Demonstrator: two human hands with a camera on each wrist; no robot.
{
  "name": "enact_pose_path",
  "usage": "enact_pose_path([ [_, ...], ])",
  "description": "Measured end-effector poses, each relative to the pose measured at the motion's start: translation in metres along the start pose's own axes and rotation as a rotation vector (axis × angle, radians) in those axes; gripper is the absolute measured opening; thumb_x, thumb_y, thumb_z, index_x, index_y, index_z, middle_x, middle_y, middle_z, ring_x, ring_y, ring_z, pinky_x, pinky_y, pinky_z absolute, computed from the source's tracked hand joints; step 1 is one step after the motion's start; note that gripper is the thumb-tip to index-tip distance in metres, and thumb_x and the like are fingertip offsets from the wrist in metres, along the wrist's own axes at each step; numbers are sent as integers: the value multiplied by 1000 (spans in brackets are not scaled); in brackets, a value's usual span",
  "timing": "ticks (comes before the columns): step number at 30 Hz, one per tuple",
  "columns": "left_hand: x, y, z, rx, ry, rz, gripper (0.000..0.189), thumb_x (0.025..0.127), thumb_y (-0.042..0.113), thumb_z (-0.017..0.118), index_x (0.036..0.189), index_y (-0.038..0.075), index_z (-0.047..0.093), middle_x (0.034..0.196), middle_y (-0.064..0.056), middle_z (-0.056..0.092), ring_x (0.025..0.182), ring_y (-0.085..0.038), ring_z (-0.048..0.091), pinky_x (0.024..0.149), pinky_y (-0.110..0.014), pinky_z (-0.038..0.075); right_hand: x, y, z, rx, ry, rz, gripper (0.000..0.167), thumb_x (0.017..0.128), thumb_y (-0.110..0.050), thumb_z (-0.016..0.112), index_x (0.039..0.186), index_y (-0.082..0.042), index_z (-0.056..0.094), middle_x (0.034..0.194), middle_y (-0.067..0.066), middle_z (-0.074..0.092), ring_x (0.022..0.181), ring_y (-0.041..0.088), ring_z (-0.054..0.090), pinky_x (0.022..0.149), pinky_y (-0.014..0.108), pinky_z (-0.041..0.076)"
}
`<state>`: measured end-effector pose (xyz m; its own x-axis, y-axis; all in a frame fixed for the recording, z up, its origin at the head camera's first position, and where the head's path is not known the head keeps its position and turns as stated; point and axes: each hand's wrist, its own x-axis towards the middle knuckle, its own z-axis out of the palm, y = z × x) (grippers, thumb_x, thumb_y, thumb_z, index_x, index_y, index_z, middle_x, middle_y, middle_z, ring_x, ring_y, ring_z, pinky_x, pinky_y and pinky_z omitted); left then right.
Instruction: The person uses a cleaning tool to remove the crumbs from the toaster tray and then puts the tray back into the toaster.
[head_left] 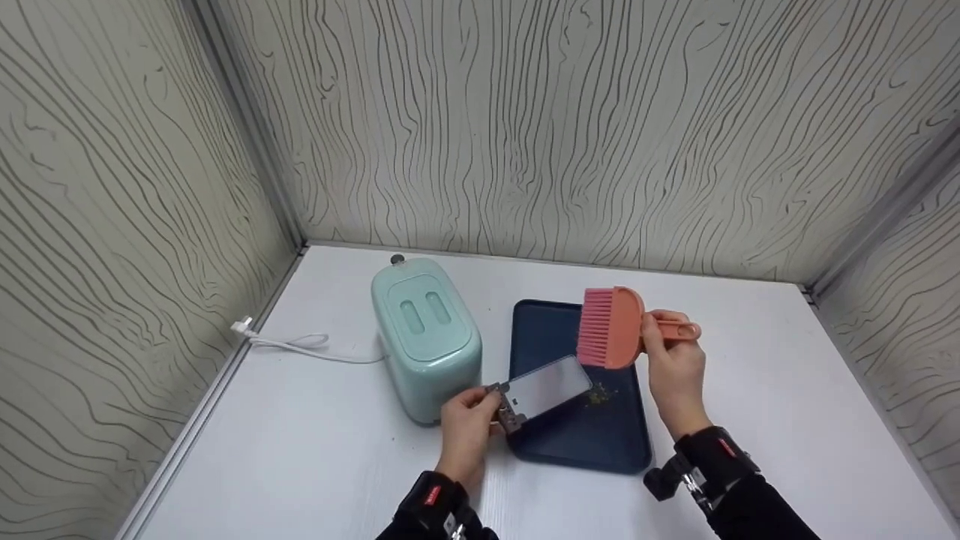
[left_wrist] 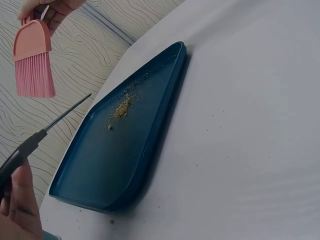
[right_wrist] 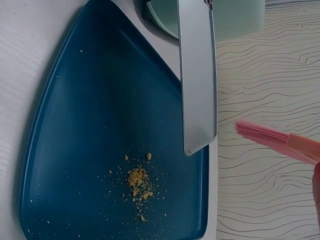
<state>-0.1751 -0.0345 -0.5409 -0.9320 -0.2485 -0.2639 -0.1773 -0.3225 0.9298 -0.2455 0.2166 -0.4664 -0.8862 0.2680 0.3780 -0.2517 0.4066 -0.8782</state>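
On your counter (head_left: 300, 457): toaster (head_left: 429, 337) left of the tray (head_left: 585, 446); power cord (head_left: 345, 358) at the toaster's left. Crumbs (right_wrist: 137, 182) on the tray. Crumb plate (head_left: 551, 386) in your left hand (head_left: 466, 426), over the tray; brush (head_left: 624, 330) in your right hand (head_left: 679, 375), right of the plate.

The person's left hand (head_left: 466, 421) reached forward from the bottom of the head view, its thumb and fingers drawn together in a pinch. The right hand (head_left: 676, 364) was raised, well apart from it, fingers curled in a grip. The right arm (head_left: 761, 510) slanted in from the lower right, showing more than the left arm (head_left: 409, 529).
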Motion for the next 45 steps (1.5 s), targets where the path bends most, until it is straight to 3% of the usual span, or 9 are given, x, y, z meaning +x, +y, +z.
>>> enact_pose_path([
  [14, 1, 0, 2, 10, -16, -2, 20, 91, 6, 67, 107, -6, 71, 89, -11, 68, 72, -17, 65, 63, -29, 57, -4, -9, 5, 63, -83, 35, 36, 105, -34, 57, 123, -3, 64, 106, 16, 70, 86, 3, 67, 73, 16, 54],
  [20, 0, 1, 3, 32, -30, 14, 21, 90, 7, 67, 106, -7, 71, 88, -10, 68, 68, -15, 66, 61, -27, 57, -5, -13, 10, 122, -109, 16, 33, 105, -28, 58, 121, 0, 64, 104, 16, 70, 87, 6, 67, 74, 18, 54],
  [26, 1, 0, 5, 59, -38, 20, 22, 90, 8, 67, 106, -6, 71, 91, -10, 68, 72, -15, 65, 62, -27, 56, -7, -15, 17, 192, -185, 4, 31, 105, -27, 58, 121, 0, 62, 102, 17, 68, 88, 11, 69, 76, 23, 57],
  [34, 4, -2, 7, 81, -38, 11, 22, 89, 8, 67, 106, -6, 71, 90, -9, 68, 75, -15, 63, 62, -28, 55, -12, -22, 25, 223, -292, 73, 34, 105, -32, 57, 123, -4, 61, 107, 16, 67, 93, 14, 68, 80, 25, 57],
  [38, 5, -3, 9, 88, -42, 4, 22, 90, 8, 67, 106, -6, 71, 90, -8, 67, 74, -15, 63, 62, -28, 55, -15, -23, 28, 266, -352, 66, 32, 106, -30, 56, 124, -3, 61, 107, 16, 67, 94, 18, 68, 80, 27, 57],
  [45, 6, -4, 13, 99, -57, -10, 21, 91, 10, 69, 105, -5, 72, 92, -8, 67, 75, -15, 61, 62, -28, 55, -18, -21, 38, 340, -397, 84, 29, 106, -27, 57, 120, -1, 61, 104, 18, 66, 89, 20, 69, 76, 29, 59],
])
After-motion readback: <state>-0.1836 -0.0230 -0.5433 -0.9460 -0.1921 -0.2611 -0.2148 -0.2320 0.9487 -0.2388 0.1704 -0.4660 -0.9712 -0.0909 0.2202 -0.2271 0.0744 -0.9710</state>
